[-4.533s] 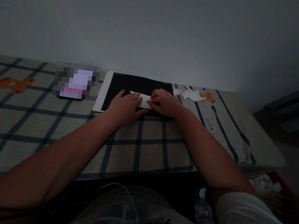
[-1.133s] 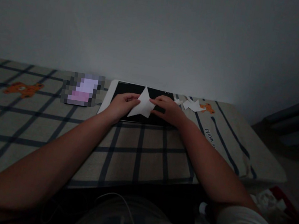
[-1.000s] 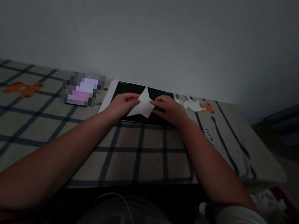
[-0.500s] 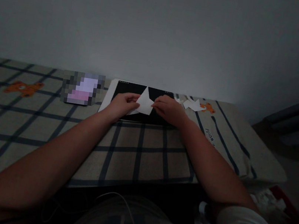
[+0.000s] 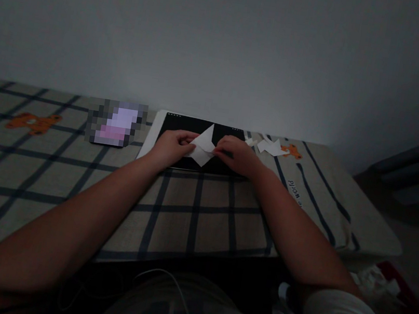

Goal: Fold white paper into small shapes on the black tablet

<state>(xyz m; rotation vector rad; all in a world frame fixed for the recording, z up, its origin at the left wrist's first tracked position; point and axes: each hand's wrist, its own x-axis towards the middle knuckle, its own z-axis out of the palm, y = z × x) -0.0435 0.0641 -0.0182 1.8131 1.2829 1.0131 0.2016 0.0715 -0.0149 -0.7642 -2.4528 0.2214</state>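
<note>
Paper (image 5: 204, 143) has tilted, left hand (image 5: 172, 146) and right hand (image 5: 235, 151) pinching it.

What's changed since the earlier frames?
The folded white paper, first a narrow strip, now shows an upper point swung right. The left hand, first flat on it, now grips its edge; the right hand, spread a second ago, now pinches it. Unmoved: lilac-screened phone, angular white paper scraps.

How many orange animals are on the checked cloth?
2. One orange animal is to the left of the phone; the other orange animal is on the right, beside the loose white paper. More could be hidden beneath things lying there.
</note>
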